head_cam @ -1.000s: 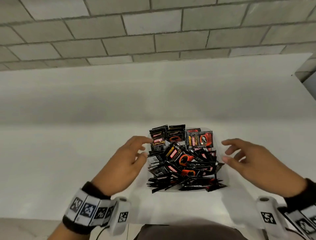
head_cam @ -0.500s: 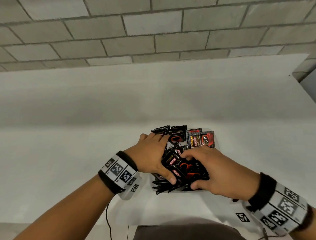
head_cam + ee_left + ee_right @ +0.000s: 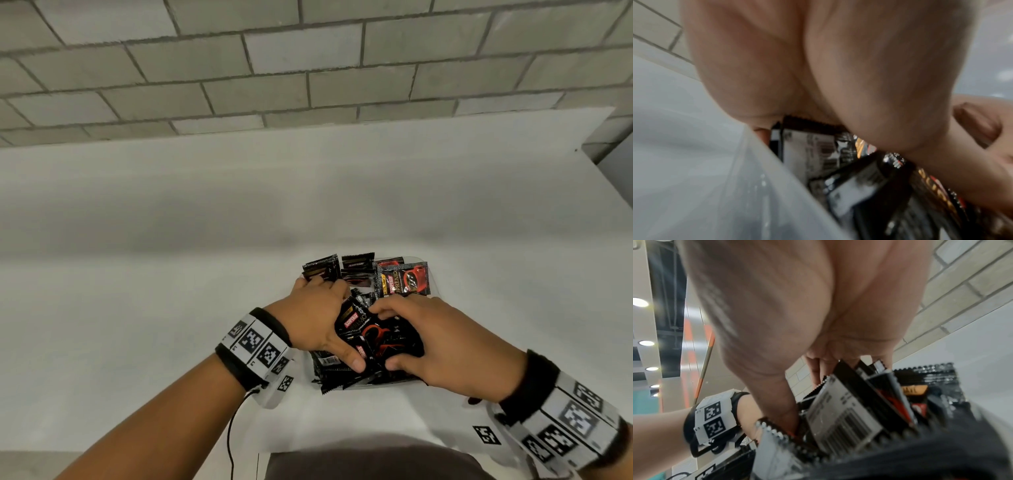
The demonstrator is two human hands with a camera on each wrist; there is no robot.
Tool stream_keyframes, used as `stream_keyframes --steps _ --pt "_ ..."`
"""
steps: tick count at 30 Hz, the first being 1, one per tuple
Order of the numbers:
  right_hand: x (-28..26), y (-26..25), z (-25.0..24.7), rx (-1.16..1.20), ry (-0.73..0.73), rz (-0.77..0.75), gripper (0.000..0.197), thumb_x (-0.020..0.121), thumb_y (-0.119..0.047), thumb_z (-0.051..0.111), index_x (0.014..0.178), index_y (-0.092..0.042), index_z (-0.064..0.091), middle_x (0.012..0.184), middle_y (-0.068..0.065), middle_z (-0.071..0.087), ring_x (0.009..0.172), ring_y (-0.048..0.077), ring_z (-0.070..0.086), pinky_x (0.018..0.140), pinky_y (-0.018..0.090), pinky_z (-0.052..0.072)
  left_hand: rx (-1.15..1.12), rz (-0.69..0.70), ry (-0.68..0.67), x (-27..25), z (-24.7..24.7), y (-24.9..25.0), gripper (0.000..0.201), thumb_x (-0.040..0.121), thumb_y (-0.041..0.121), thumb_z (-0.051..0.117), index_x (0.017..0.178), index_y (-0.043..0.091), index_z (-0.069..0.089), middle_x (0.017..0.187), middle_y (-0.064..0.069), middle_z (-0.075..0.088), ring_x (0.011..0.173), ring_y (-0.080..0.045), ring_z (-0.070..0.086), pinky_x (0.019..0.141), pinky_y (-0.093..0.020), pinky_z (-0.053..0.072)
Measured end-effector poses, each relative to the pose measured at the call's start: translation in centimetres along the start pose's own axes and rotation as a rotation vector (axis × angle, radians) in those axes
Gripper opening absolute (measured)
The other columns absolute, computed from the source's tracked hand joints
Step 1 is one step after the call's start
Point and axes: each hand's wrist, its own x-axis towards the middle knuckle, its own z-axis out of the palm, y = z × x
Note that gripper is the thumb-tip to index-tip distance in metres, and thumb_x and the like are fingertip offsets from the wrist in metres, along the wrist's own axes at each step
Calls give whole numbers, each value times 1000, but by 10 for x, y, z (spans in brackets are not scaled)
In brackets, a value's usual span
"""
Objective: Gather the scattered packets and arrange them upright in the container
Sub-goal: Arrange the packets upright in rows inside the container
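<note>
A clear plastic container (image 3: pixel 432 278) on the white table holds many black and red coffee packets. Several packets (image 3: pixel 404 281) stand upright along its far side. In the middle, a loose bunch of packets (image 3: pixel 371 337) is squeezed between both hands. My left hand (image 3: pixel 325 320) grips the bunch from the left, thumb on the near side and fingers curled over the far side. My right hand (image 3: pixel 424 337) grips it from the right in the same way. The left wrist view shows my palm over barcode-backed packets (image 3: pixel 812 146) beside the container wall (image 3: pixel 731 178). The right wrist view shows packets (image 3: pixel 844 415) under my palm.
The white table (image 3: pixel 137 325) spreads wide to the left, right and behind the container. A grey block wall (image 3: pixel 308 68) stands at the back. The table's near edge is just under my wrists.
A second ago both hands hovered open on either side of the container. They have moved inward and closed on the pile of packets in the middle.
</note>
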Motion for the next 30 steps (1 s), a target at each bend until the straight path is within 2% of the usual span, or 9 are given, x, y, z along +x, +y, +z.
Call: stream_keyframes --steps 3,5,10,14,17,20,24,27,30 --pt "0 -1 0 -26 0 -1 70 84 -50 75 143 -43 39 121 -32 39 111 -10 34 97 7 25 -158 46 31 -1 4 -5 133 53 76 85 156 19 22 150 0 44 137 -20 38 119 -42 26" --pt "0 -1 0 -33 7 -6 69 84 -49 75 143 -41 40 122 -31 39 112 -11 32 100 11 26 -292 68 22 -4 5 -8 140 55 69 89 161 22 11 157 -1 37 142 -18 37 121 -40 31" --pt "3 2 0 -47 5 -58 68 79 -57 75 138 -40 46 128 -26 48 120 0 41 107 27 35 -313 54 -25 -10 -4 -11 104 70 69 81 152 26 33 140 6 44 127 -12 48 110 -35 44" --pt "6 2 -9 -38 -16 -83 64 77 -63 74 132 -42 50 122 -27 48 116 -1 41 103 22 34 -327 51 -52 -13 -10 -10 83 80 54 82 143 26 35 118 1 64 101 -14 63 90 -40 55" --pt "17 0 -21 46 -6 -99 49 87 -62 65 129 -39 54 119 -26 53 115 -3 43 102 22 36 -274 58 22 -14 -8 -4 79 79 42 85 139 24 37 101 1 67 87 -15 64 77 -36 54" --pt "42 2 -28 14 3 -95 36 100 -49 51 133 -33 56 125 -21 57 119 2 42 107 32 36 -204 82 68 -15 0 6 80 78 40 85 141 24 40 106 6 66 91 -14 63 78 -31 54" --pt "68 6 -24 -173 -29 -40 38 101 -42 47 138 -32 51 126 -18 57 121 7 33 100 33 29 -39 51 88 -15 4 10 79 80 50 80 141 28 34 113 1 66 96 -21 65 81 -41 58" --pt "73 7 -21 -165 -22 -33 38 100 -38 49 138 -33 52 114 -23 53 119 8 32 96 31 26 9 62 124 -18 6 8 78 86 49 75 142 39 22 113 -1 64 95 -23 63 81 -45 56" --pt "69 9 -22 -122 0 -43 35 101 -36 50 135 -35 54 121 -24 57 118 6 32 104 36 29 -8 97 179 -21 8 6 83 89 44 73 145 52 11 117 1 63 97 -23 63 81 -44 55"
